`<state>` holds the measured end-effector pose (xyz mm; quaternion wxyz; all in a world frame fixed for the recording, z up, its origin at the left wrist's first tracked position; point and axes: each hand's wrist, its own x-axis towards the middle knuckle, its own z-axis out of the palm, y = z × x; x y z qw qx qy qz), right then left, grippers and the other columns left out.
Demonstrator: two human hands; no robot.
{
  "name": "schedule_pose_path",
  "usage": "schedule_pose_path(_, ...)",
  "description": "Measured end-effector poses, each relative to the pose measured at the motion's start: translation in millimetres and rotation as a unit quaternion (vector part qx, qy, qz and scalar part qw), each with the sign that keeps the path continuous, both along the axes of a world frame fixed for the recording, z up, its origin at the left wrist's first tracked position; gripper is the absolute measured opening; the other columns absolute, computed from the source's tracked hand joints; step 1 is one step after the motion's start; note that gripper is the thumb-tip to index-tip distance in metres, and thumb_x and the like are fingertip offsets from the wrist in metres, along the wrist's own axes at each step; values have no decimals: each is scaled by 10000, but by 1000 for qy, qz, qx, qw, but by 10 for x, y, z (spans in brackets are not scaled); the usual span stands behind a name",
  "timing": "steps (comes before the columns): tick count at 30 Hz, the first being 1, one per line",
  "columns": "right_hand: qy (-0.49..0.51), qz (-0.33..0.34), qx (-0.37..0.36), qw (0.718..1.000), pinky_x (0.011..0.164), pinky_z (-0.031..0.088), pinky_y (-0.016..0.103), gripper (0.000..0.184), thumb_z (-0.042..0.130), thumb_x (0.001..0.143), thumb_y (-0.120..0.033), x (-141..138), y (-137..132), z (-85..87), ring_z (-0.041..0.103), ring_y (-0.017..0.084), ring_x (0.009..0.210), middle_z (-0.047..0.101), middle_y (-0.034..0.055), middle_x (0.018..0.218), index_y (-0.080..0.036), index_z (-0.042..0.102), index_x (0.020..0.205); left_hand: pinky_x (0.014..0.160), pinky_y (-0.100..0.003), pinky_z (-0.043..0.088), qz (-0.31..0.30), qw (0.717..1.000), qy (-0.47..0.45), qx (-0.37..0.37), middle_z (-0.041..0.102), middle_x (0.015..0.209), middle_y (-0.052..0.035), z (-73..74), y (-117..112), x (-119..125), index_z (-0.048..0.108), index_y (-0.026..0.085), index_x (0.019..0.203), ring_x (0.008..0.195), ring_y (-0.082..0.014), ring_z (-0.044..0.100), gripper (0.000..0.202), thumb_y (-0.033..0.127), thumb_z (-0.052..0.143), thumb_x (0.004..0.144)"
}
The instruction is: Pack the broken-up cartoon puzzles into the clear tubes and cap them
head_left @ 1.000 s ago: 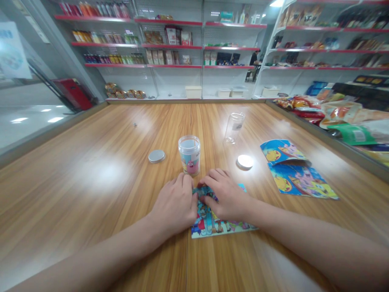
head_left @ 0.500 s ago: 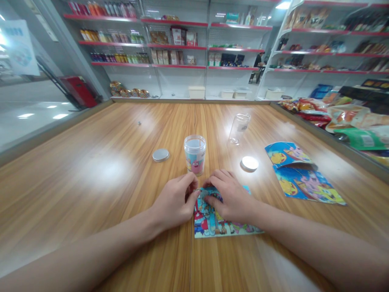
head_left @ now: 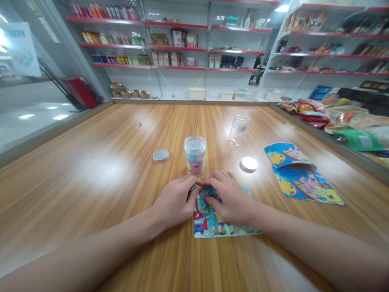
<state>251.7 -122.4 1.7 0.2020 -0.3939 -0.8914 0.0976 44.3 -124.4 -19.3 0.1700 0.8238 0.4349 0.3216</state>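
Note:
A colourful cartoon picture sheet (head_left: 209, 225) lies flat on the table in front of me. At its upper left corner, my left hand (head_left: 179, 198) has thumb and bent fingers closed around the edge; the fingertips are partly hidden. My right hand (head_left: 229, 196) rests over the sheet's upper part, fingers bent and thumb held apart, nearly meeting the left fingertips. Just beyond both hands stands an open clear jar (head_left: 195, 156) with a pink cartoon label. A grey round lid (head_left: 161, 155) is left of the jar, and a bright silver lid (head_left: 249, 164) to its right.
Farther back on the wooden table (head_left: 91, 194) stands a clear empty jar (head_left: 238, 129). Blue cartoon sheets (head_left: 304, 178), one bent up, lie at the right. A tiny object (head_left: 140, 124) sits far left. Snack packs (head_left: 346, 117) border the right edge, with stocked shelves (head_left: 176, 48) behind.
My left index finger has stretched slightly right toward the right fingertips, and its gap from the thumb has shifted. My right hand has barely moved. The objects stay in place.

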Motion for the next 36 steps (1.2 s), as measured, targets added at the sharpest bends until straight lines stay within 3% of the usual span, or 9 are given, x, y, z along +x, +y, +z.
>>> schedule_pose_path(8,-29,-11,16,999,917,408,428,204,588,894,-245,-3,1,7,520,255,1007,590,96,1011,-151,610,1073,704,-287,475,-1,1000,11,-1,682,918,-42,0,-5,2,623,192,1048,800,-169,638,166,191,548,899)
schedule_pose_path(11,-58,-29,40,997,925,399,467,220,562,919,-318,15,-91,56,506,277,1004,579,114,1010,-154,622,1051,710,-290,480,-24,1000,21,3,669,922,-47,2,-13,-5,621,189,1072,813,-170,624,181,190,538,912)
schedule_pose_path(16,-54,-18,32,998,932,402,540,726,647,764,-710,62,-286,106,486,337,1039,554,156,1120,-150,586,1222,815,-332,505,-43,998,38,2,632,975,-68,9,-41,-15,633,189,1109,915,-194,611,210,215,487,961)
schedule_pose_path(18,-50,-18,30,998,932,406,552,834,646,710,-781,62,-310,94,487,346,1042,550,162,1135,-146,575,1246,838,-347,511,-44,998,45,2,618,973,-71,17,-52,-15,634,192,1141,914,-195,608,238,229,466,976)
schedule_pose_path(27,-36,-31,28,998,934,419,515,779,696,701,-743,63,-155,-46,503,310,1034,555,122,1092,-170,584,1216,884,-390,514,-68,994,90,9,564,1061,-95,57,-79,-41,575,182,1253,954,-214,573,328,274,501,948)
schedule_pose_path(33,-18,-32,20,999,917,429,507,790,711,674,-760,45,-145,-42,510,310,1028,566,122,1079,-164,595,1181,907,-399,516,-73,992,98,12,546,1110,-105,57,-82,-44,549,190,1288,1001,-221,567,358,290,501,948)
schedule_pose_path(36,-13,-35,19,999,915,430,499,717,719,716,-698,38,-150,-35,512,307,1030,567,121,1073,-164,592,1178,917,-400,512,-68,993,95,14,552,1110,-102,55,-78,-35,560,189,1265,1004,-223,574,341,289,512,943)
